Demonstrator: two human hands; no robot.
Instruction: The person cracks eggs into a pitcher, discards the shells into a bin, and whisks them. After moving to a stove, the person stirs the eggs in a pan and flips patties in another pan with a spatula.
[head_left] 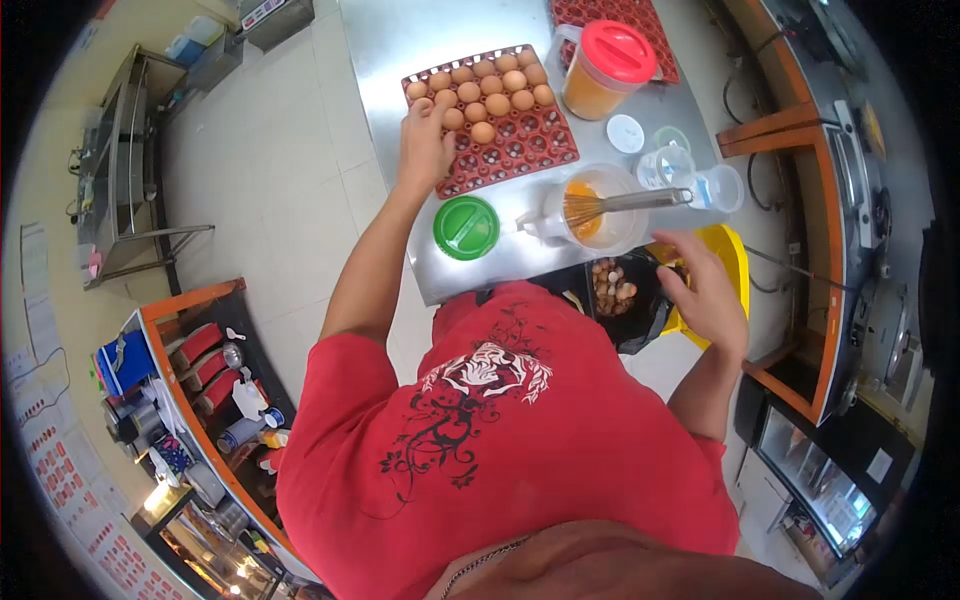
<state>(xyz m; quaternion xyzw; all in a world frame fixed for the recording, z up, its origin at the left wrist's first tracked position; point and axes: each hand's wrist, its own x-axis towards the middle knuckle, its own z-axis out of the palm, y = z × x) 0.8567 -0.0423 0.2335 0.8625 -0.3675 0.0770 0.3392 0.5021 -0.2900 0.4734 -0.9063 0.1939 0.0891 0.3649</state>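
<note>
My left hand (425, 150) reaches over the left edge of a red egg tray (520, 150), fingers apart and fingertips right at the brown eggs (468, 92). Several rows hold eggs; the nearer cups are bare. My right hand (706, 292), open with fingers loosely bent, hovers over a black-lined bin (650, 318) containing eggshells (612, 288). Between the hands, a clear plastic pitcher (632, 238) stands on the steel table with orange-yellow egg in it. A wire whisk (630, 201) rests across its rim. Left of the pitcher lies a green lid (466, 228).
Behind the pitcher stands a red-lidded jug (598, 85) of orange liquid. Clear plastic containers (718, 188) and a white lid (625, 133) sit on the right. Another red tray (640, 30) lies at the far end of the steel table (385, 60). A yellow bin (735, 262) stands beside the table.
</note>
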